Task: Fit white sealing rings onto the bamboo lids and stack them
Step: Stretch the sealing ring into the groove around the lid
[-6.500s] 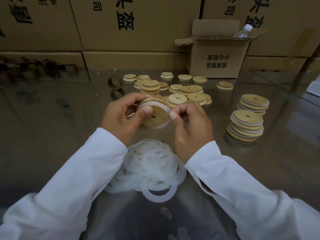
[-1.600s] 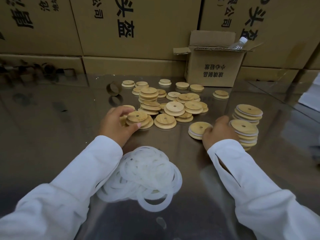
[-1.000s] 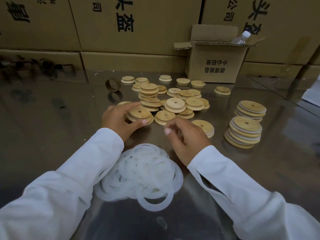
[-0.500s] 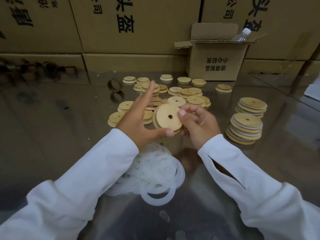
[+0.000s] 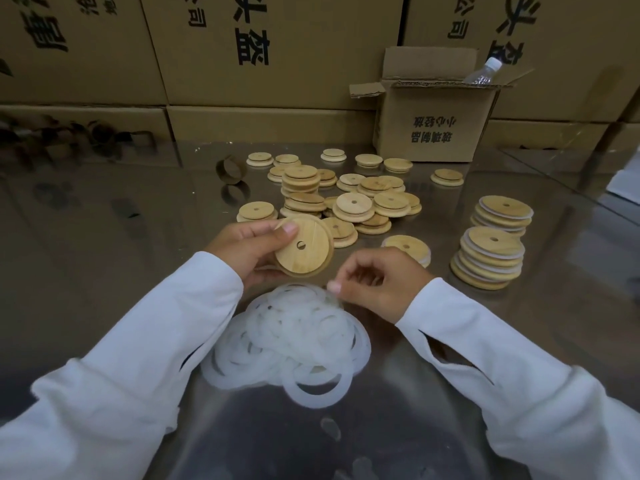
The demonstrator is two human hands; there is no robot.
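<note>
A lid held over the ring pile

Just beyond the pile of white rings (image 5: 291,337), the left hand (image 5: 249,252) grips a bamboo lid (image 5: 306,247) tilted toward the camera, thumb on its face beside the centre hole. The right hand (image 5: 379,284) brings its curled fingertips (image 5: 334,287) to the pile's far right edge; blur hides whether they pinch a ring. Two stacks of ringed lids (image 5: 490,259) stand well right of the pile, and loose lids (image 5: 353,206) are scattered beyond it.

Right hand (image 5: 377,285) fingertips blurred over rings (image 5: 294,334), perhaps pinching; bottle (image 5: 483,72) mostly hidden in box (image 5: 433,129).

Tan bamboo lid (image 5: 304,249), white rings (image 5: 294,341)
</note>
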